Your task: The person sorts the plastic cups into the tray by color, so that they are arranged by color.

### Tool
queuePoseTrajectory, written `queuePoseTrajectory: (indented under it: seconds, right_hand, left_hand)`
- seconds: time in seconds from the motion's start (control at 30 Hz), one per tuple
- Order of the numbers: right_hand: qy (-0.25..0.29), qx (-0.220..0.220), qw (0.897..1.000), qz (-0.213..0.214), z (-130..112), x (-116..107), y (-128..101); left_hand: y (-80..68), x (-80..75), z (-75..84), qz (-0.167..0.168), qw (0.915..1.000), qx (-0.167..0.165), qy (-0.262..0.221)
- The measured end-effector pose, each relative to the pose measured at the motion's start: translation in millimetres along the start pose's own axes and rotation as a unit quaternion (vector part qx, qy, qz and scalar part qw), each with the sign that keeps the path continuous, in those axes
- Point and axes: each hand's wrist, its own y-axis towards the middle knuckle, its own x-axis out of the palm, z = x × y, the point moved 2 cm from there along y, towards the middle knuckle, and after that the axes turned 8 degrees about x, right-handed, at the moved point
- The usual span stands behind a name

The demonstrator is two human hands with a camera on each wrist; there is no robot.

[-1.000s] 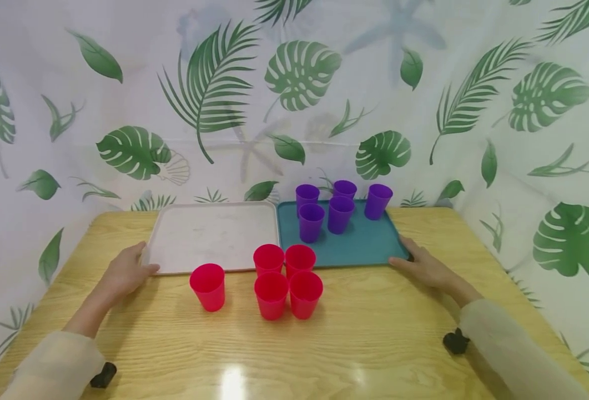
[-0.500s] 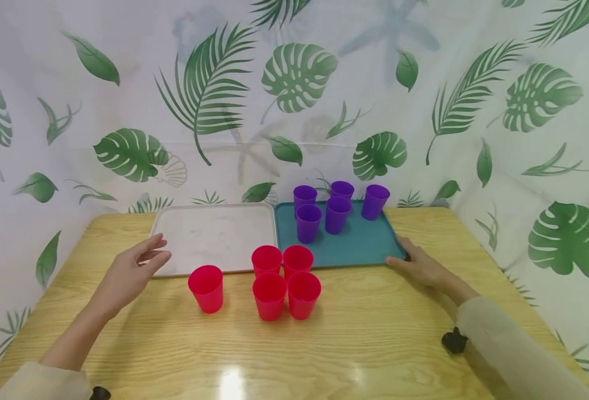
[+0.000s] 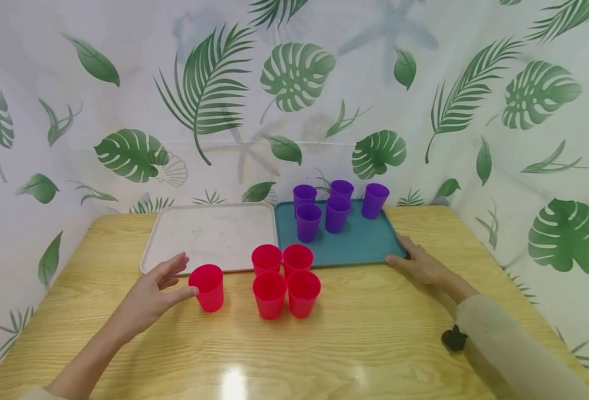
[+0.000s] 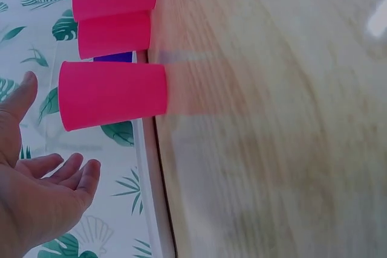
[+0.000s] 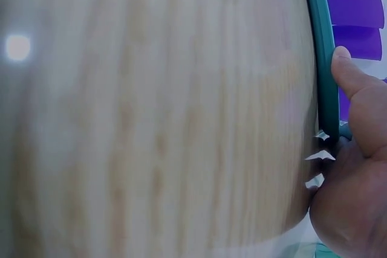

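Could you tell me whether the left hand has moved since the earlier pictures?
Yes. The left hand has left the white tray's corner and moved rightward to the lone red cup.

Wood-grain table [image 3: 374, 344] w/ glossy top, light glare near its front edge. Behind & to the right of table: white curtain [image 3: 124, 83] w/ green leaf print.
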Motion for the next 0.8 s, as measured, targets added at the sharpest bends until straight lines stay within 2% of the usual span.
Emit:
queuePoseTrajectory:
  seconds: [0.33, 0.57, 0.8]
  right_hand:
    - [-0.002, 0.002, 1.0, -0.001, -3.4, -0.4, -2.3]
    - [0.01, 0.004, 1.0, -0.007, -7.3, -0.7, -5.2]
    - [0.014, 0.01, 1.0, -0.006, -7.8, -0.8, -7.2]
  left_hand:
    - [1.3, 16.3, -0.5, 0.014, 0.9997, 0.01, -0.015]
    - [2.7, 23.4, -4.1, 0.009, 0.9995, -0.017, -0.024]
    - [5.8, 27.8, -2.5, 0.015, 0.9992, -0.007, -0.036]
